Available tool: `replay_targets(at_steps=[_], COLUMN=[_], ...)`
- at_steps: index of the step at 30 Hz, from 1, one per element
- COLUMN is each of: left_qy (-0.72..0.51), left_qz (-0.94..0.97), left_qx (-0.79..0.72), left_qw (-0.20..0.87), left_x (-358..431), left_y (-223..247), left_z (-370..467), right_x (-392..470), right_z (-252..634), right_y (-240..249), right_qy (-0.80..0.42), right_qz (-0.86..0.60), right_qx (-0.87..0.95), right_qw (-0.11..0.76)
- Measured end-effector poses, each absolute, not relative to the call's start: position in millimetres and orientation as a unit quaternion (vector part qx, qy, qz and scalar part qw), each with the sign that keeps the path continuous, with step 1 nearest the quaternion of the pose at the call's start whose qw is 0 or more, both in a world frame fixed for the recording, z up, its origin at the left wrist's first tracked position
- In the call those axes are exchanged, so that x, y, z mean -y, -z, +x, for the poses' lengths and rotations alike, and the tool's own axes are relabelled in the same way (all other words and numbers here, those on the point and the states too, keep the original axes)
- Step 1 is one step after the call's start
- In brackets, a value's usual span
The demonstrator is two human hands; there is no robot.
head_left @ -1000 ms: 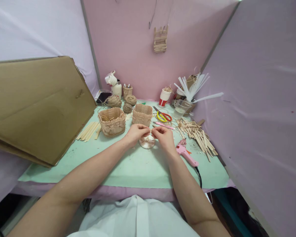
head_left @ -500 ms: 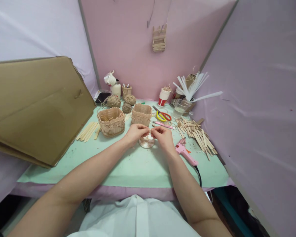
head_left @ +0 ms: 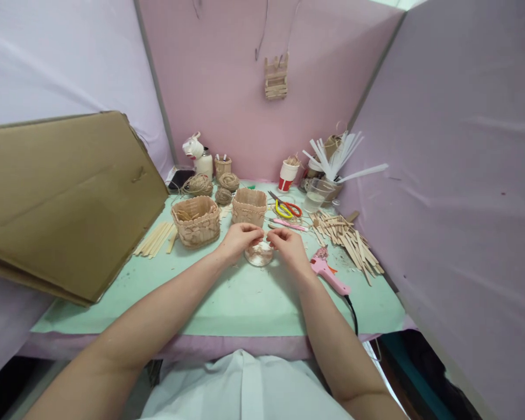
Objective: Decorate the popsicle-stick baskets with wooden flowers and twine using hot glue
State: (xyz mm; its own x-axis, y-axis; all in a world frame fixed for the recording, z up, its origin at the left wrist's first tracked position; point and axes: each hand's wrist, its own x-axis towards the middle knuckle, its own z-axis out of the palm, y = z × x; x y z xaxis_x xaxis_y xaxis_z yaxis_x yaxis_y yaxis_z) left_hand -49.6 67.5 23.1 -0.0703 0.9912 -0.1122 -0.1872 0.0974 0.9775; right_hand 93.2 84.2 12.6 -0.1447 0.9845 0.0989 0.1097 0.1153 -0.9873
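The left hand (head_left: 242,238) and the right hand (head_left: 284,242) come close together above a small round dish (head_left: 258,255) on the green table cover (head_left: 240,297). On both hands the thumb and fingers are pinched together at the tips. Between them there seems to be a small pale piece, but it is too small for me to say what it is, or which hand has hold of it. The dish contains whitish and brownish bits. Just behind the hands stands one woven basket (head_left: 249,209); to the left of it is a second basket (head_left: 196,224), with thin pieces inside. Right of the hands lies a pink glue gun (head_left: 330,274), near a pile of wooden sticks (head_left: 354,242). Scissors with red and yellow handles (head_left: 284,205) lie open behind the right hand.
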Motion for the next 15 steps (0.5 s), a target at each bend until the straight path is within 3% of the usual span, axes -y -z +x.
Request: replay_targets(at_steps=[15], left_qy=[-0.511], left_qz=[0.447], left_qx=[-0.485], left_qw=[0.551], left_x=[-68.1], left_y=[-15.6], left_z=[-50.8], right_x=[-81.2], right_z=[93.4], right_y=[-14.2], right_qy=[-0.492], right_qz=[-0.471], right_qx=[0.576], right_qw=[0.452])
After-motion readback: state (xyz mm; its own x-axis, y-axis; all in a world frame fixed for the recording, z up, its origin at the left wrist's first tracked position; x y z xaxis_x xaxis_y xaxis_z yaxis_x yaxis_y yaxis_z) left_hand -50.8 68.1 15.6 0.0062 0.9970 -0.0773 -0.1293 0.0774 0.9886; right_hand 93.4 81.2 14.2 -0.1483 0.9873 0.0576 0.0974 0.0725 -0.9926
